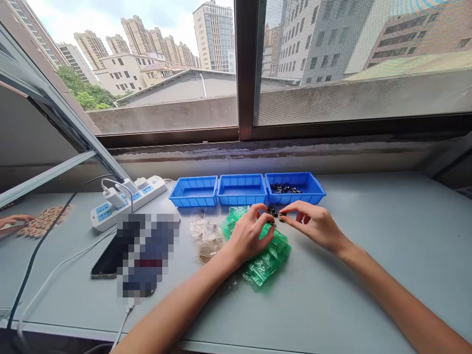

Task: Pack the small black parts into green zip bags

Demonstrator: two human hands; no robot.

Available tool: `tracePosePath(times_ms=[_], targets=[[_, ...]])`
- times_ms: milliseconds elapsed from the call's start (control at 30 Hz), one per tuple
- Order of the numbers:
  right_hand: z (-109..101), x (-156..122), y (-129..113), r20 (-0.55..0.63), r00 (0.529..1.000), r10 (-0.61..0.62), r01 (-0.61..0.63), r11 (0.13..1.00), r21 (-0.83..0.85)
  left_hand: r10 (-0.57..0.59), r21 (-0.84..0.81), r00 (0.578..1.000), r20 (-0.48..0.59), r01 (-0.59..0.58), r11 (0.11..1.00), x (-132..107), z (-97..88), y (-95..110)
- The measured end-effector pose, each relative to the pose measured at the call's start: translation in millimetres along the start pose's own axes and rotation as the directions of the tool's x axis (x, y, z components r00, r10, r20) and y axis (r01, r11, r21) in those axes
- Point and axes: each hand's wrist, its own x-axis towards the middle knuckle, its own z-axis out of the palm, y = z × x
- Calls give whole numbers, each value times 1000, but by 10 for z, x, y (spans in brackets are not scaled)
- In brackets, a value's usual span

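Note:
My right hand (313,223) pinches a small black part (282,215) between thumb and fingertips, just right of a little heap of similar black parts (272,210). My left hand (252,231) lies over the green plastic bags (267,265), its fingers curled in at the edge of that heap. Something small and dark shows by its fingertips, too small to name. Left of the green bags is a pile of clear plastic bags (206,238) with brownish, thin contents. Behind my hands, the right blue bin (313,196) holds several small black parts (285,188).
Two more blue bins (241,199) stand in line to the left. A white power strip (129,201) with plugs, a phone (105,268) and a blurred-out device sit on the left, with cables. At far left, another person's hand (16,221) touches small tan pieces (46,221).

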Motion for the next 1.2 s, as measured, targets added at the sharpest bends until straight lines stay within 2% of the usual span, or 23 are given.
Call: tracePosePath(times_ms=[67, 167, 333, 533, 733, 833, 1000, 1100, 1200], targets=[[32, -5, -51, 5, 997, 78, -78, 988, 136, 5, 2, 1000, 1, -5, 1000, -1, 1, -1], [91, -21, -118, 95, 978, 188, -209, 917, 339, 16, -9, 999, -28, -16, 1000, 2, 4, -6], [104, -22, -152, 210, 956, 207, -285, 830, 479, 54, 1, 993, -106, -54, 999, 15, -2, -15], [108, -6, -146, 245, 946, 210, -312, 787, 532, 82, 49, 990, -111, -77, 996, 23, -17, -4], [141, -15, -133, 235, 944, 233, -321, 815, 482, 69, 36, 991, -111, -65, 997, 18, -20, -3], [141, -28, -144, 188, 957, 222, -286, 836, 467, 56, 27, 994, -96, -54, 998, 11, -11, -12], [148, -53, -196, 30, 981, 192, -189, 906, 379, 43, 28, 997, -63, -42, 999, 0, 14, -34], [167, -46, -204, 18, 980, 199, -190, 902, 387, 33, 31, 998, -51, -31, 999, -2, 18, -34], [181, -26, -194, 31, 970, 243, -231, 863, 449, 12, 26, 999, -46, -11, 1000, 4, 11, -19]])
